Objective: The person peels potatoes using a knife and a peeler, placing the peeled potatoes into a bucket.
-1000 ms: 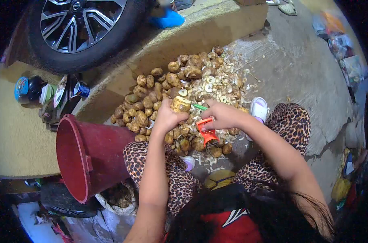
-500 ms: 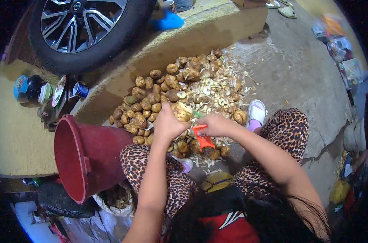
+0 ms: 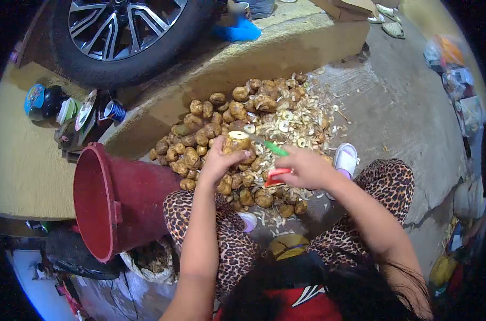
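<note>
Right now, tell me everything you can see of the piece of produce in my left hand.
The piece of produce is rounded, with mottled yellow-brown skin; its top is cut flat, showing a pale face with a small dark spot. It is held cut side up above a heap of similar brown pieces, your left hand gripping its side with the thumb across its front. A green-handled knife points toward it; whether the blade touches is unclear.

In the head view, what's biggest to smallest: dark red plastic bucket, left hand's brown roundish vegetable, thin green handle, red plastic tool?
1. Dark red plastic bucket
2. Brown roundish vegetable
3. Unsure: green handle, red tool; right hand hides parts.
</note>
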`<move>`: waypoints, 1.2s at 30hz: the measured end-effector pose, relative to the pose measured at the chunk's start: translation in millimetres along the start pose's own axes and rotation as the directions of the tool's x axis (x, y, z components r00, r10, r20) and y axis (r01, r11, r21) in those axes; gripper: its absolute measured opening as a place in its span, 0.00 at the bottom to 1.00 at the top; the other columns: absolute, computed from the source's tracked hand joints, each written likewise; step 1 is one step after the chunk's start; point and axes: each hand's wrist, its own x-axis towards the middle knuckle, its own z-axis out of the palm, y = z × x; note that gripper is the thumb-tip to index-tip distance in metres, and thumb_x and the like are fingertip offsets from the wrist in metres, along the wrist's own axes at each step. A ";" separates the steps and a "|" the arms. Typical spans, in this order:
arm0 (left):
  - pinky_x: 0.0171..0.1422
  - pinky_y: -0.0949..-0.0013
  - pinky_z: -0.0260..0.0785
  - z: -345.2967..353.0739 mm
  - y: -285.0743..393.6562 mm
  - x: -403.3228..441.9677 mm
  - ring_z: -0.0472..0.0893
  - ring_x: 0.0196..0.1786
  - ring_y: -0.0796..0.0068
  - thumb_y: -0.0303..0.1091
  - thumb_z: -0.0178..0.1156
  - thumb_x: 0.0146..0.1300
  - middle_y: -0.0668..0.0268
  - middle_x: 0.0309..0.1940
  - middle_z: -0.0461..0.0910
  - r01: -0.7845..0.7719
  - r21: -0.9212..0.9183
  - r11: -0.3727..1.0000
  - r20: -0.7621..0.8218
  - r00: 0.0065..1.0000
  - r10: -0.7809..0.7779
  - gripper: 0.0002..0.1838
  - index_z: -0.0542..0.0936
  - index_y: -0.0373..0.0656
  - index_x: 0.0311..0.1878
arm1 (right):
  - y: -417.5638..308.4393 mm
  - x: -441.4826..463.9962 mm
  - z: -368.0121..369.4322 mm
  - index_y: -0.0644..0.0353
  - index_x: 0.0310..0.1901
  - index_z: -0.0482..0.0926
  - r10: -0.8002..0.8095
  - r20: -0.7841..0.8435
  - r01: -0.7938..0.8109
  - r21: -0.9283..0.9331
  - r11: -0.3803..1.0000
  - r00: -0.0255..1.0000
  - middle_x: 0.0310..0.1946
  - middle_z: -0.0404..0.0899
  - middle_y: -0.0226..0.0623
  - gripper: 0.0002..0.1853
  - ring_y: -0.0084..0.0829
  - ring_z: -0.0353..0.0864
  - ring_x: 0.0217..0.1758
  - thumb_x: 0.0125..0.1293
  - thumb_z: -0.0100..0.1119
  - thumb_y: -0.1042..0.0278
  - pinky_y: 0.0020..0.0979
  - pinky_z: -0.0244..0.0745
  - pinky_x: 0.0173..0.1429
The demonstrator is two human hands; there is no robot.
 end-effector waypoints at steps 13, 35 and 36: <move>0.47 0.74 0.70 -8.8 -22.3 8.3 0.76 0.41 0.77 0.25 0.68 0.41 0.63 0.43 0.75 -0.125 0.223 0.967 0.108 0.989 0.103 0.36 0.63 0.32 0.55 | -4.3 0.7 0.8 0.55 0.27 0.74 -0.032 0.172 0.059 -0.154 0.986 0.985 0.26 0.67 0.40 0.08 0.42 0.74 0.29 0.52 0.59 0.62 0.41 0.70 0.32; 0.51 0.72 0.65 -10.4 -17.6 15.5 0.71 0.43 0.76 0.28 0.70 0.33 0.66 0.39 0.72 -0.268 0.355 0.896 0.173 0.960 0.218 0.34 0.66 0.39 0.47 | 7.3 1.4 1.0 0.61 0.25 0.73 -0.065 0.303 -0.056 0.373 0.926 0.951 0.19 0.68 0.36 0.14 0.31 0.70 0.25 0.56 0.60 0.59 0.32 0.65 0.32; 0.51 0.72 0.65 -11.1 -16.7 16.4 0.71 0.43 0.76 0.28 0.70 0.33 0.66 0.39 0.72 -0.277 0.343 0.898 0.191 0.956 0.222 0.34 0.66 0.39 0.47 | 7.4 1.2 0.7 0.61 0.25 0.73 -0.051 0.326 -0.103 0.437 0.893 0.944 0.19 0.69 0.36 0.14 0.29 0.70 0.25 0.56 0.60 0.59 0.32 0.65 0.31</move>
